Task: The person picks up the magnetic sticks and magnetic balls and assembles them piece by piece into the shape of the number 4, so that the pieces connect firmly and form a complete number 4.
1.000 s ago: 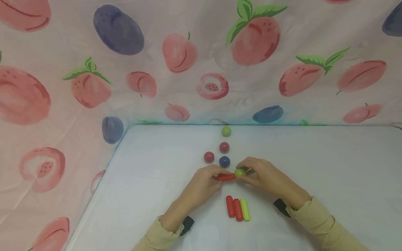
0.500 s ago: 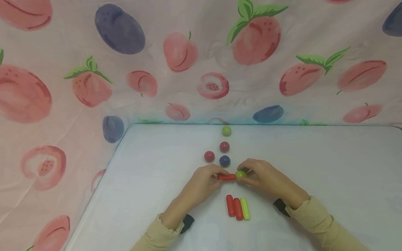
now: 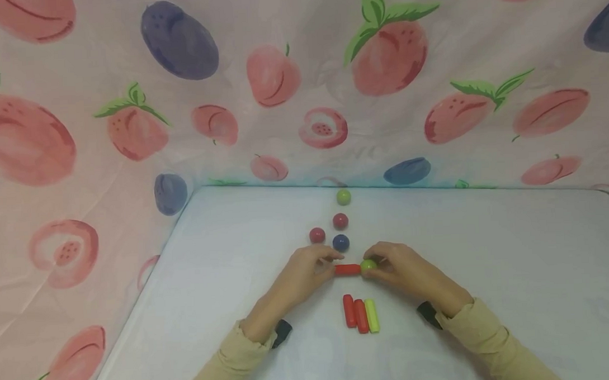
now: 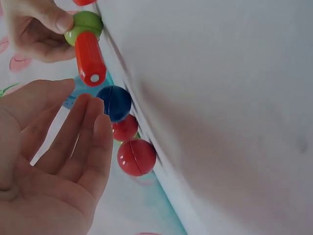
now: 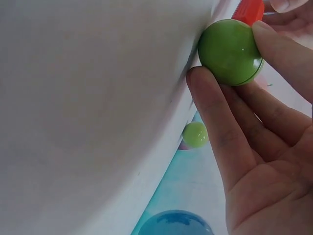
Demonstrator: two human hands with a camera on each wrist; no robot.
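Observation:
My right hand (image 3: 405, 270) pinches a shiny green ball (image 5: 230, 53) between thumb and fingers, low over the white table. A red rod (image 3: 347, 269) is joined to the ball's left side and lies level, its free end pointing at my left hand (image 3: 307, 274). In the left wrist view that end (image 4: 94, 77) shows a small pale metal spot. My left hand's fingers are spread apart and relaxed, just off the rod, holding nothing. Behind the hands sit a blue ball (image 3: 341, 243), two red balls (image 3: 340, 221) and another green ball (image 3: 343, 197).
Two more red rods (image 3: 361, 316) and a yellow rod (image 3: 371, 315) lie side by side nearer the front of the white table (image 3: 513, 250). A fruit-print cloth (image 3: 288, 23) hangs along the back and left. Each wrist wears a black camera (image 3: 281, 333).
My left fingers have let go of the red rod and opened, leaving it joined to the green ball. The ball and rod shifted slightly right in my right hand's pinch.

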